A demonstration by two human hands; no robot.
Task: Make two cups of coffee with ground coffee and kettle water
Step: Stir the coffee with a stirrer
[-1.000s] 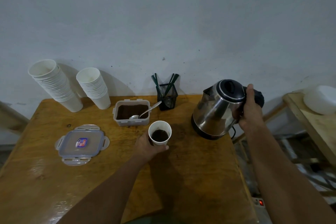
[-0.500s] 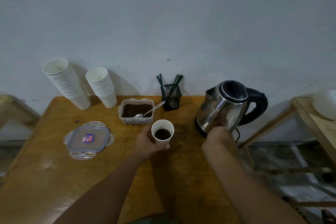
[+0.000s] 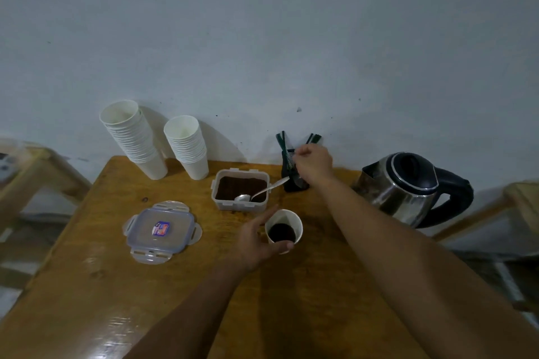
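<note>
A white paper cup (image 3: 294,223) with dark coffee in it stands mid-table, and my left hand (image 3: 255,242) holds it around its left side. My right hand (image 3: 313,162) is at the black mesh holder (image 3: 293,181) of green stirrers (image 3: 314,138), its fingers pinching one stirrer at the holder's top. The steel kettle (image 3: 408,192) with a black lid and handle stands at the right, untouched. An open tub of ground coffee (image 3: 240,188) holds a metal spoon (image 3: 262,191).
Two leaning stacks of white paper cups (image 3: 134,140) (image 3: 188,147) stand at the back left by the wall. The tub's clear lid (image 3: 162,230) lies on the wooden table (image 3: 87,285). Wooden frames flank the table on both sides.
My right hand let go of the kettle handle, swung left across the table and reached the stirrer holder. My left hand stayed on the cup.
</note>
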